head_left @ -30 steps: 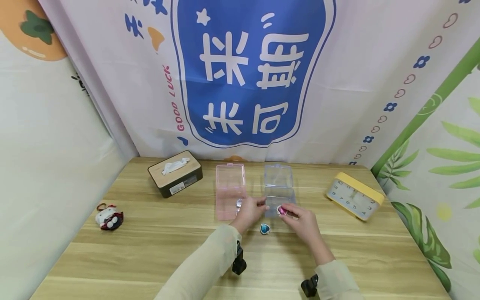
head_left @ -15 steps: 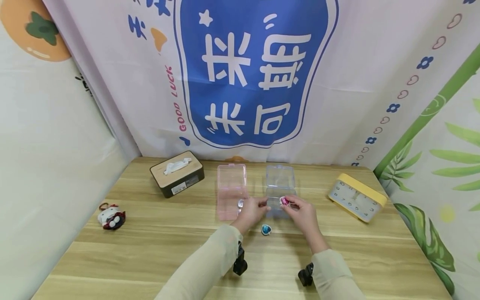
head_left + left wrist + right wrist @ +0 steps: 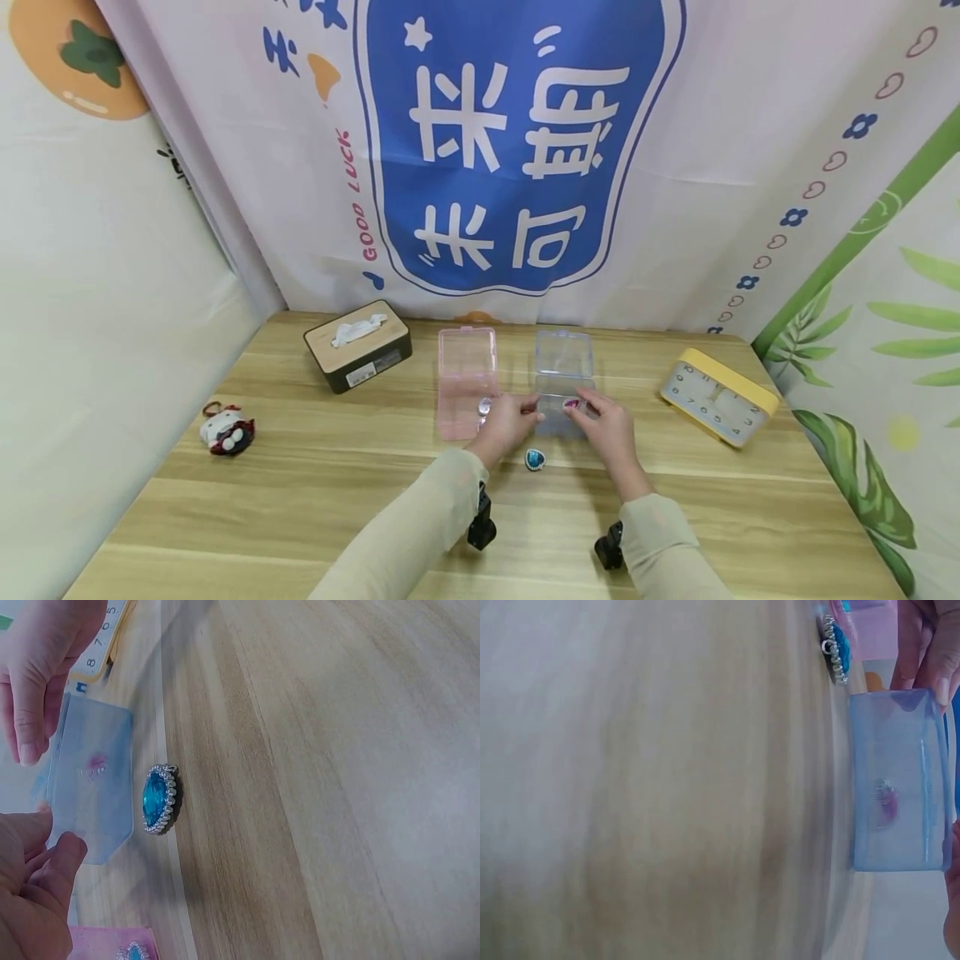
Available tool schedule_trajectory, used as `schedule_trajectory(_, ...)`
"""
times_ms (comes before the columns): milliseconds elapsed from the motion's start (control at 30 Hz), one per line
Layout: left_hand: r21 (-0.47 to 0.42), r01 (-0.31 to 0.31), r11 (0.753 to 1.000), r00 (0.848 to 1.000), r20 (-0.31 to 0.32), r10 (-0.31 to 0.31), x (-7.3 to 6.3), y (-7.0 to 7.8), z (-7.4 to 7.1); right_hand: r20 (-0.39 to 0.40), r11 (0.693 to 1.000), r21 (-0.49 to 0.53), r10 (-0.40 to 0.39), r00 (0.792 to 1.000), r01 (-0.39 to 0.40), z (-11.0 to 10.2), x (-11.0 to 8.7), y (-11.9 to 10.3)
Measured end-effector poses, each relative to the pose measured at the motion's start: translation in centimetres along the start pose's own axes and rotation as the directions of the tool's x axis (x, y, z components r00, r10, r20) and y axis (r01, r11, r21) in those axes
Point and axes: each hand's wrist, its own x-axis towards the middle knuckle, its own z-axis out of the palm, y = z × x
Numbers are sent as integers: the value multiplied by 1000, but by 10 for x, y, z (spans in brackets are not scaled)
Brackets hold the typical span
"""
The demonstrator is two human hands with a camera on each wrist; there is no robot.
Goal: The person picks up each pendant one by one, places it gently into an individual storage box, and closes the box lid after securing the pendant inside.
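Both hands, left and right, rest with relaxed fingers at the clear box; 1 pink gem is stored inside, 1 blue gem is left on the surface.

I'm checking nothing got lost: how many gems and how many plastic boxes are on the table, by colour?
Blue gems: 1, loose on the table
Pink gems: 1, in the clear box
Pale gems: 1, in the pink box
Pink boxes: 1
Clear boxes: 1
Total: 5
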Motion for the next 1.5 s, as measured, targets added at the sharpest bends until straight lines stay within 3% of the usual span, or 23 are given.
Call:
schedule_trajectory(333,24,-3,1000,1000,2,3,0,2,-1,-23,999,26,-41,999,42,-3,-3,-4)
schedule_trajectory(733,39,-34,999,999,-3,34,0,1,1,-41,986,105,-126,991,129,-4,-20,-7)
schedule_trajectory(933,50,-25,998,1000,0,25,-1,2,1,64,968,171,-197,978,183,-3,-32,-6)
schedule_trajectory(1100,48,-25,999,1000,0,25,0,2,0,202,971,203,-164,965,122,-4,-37,-3)
schedule_trajectory(1267,38,-20,999,1000,4,20,-2,3,-1,344,979,191,-135,929,72,-1,-38,3)
schedule_trajectory(1500,33,-13,999,1000,8,13,-1,3,-1,421,991,127,-93,902,43,6,-41,10)
